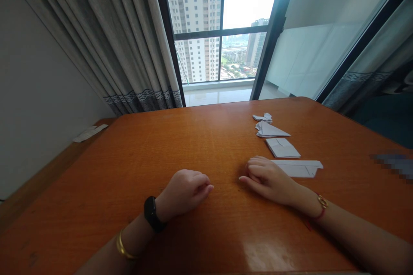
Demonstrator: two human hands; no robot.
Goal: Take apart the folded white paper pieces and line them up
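My left hand (185,193) rests on the wooden table (193,137), fingers curled into a loose fist with no object showing in it. To its right, my right hand (269,179) lies with its fingers bent in and the thumb along the side, nothing visible inside. It is nearest to a long folded strip of white paper (300,167), whose left end it covers. Beyond that lie a square of folded paper (283,148), a pointed folded paper piece (271,129) and a small, many-cornered folded paper piece (263,117), lined up away from me.
At the table's far left, a flat white item (90,132) lies on a wooden ledge. Grey curtains (129,43) hang behind the left side. A dark-framed window (221,33) stands past the far edge. A blurred, pixelated patch (395,165) is at the right edge.
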